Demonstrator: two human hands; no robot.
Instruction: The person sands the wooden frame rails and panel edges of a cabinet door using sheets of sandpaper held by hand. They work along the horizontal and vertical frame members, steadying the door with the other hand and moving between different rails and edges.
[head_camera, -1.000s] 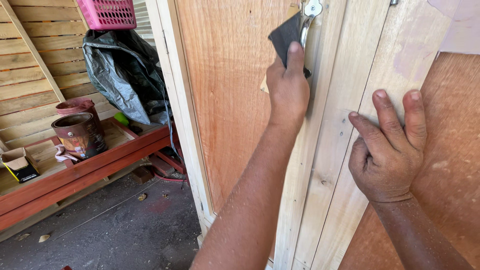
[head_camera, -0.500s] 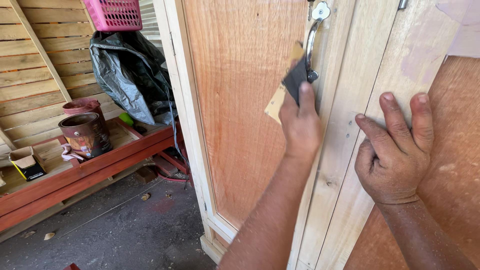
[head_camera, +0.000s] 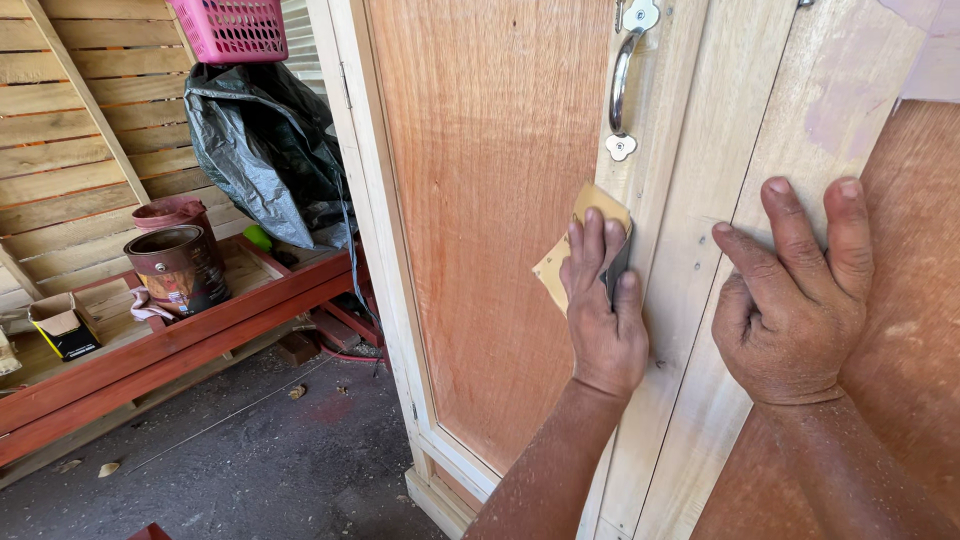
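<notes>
The left hand (head_camera: 600, 320) has its fingers (head_camera: 585, 245) closed on a folded piece of sandpaper (head_camera: 570, 250), pressing it flat on the wooden door (head_camera: 490, 200). A metal handle (head_camera: 620, 85) sits just above those fingers. The right hand (head_camera: 790, 300) rests on the pale door frame (head_camera: 720, 150), its fingers spread open and holding nothing.

A long red-painted wooden bench (head_camera: 170, 345) is seen at the left, running toward the far right. Two rusty brown round metal tins (head_camera: 180, 262) are set on it, with a crumpled pale rag (head_camera: 148, 305) just beside them. A small open cardboard box (head_camera: 62, 325) lies further left. A crumpled grey plastic sheet (head_camera: 262, 150) is heaped at the far end. Wood scraps (head_camera: 298, 347) are scattered on the dark concrete floor (head_camera: 250, 460) beneath.
</notes>
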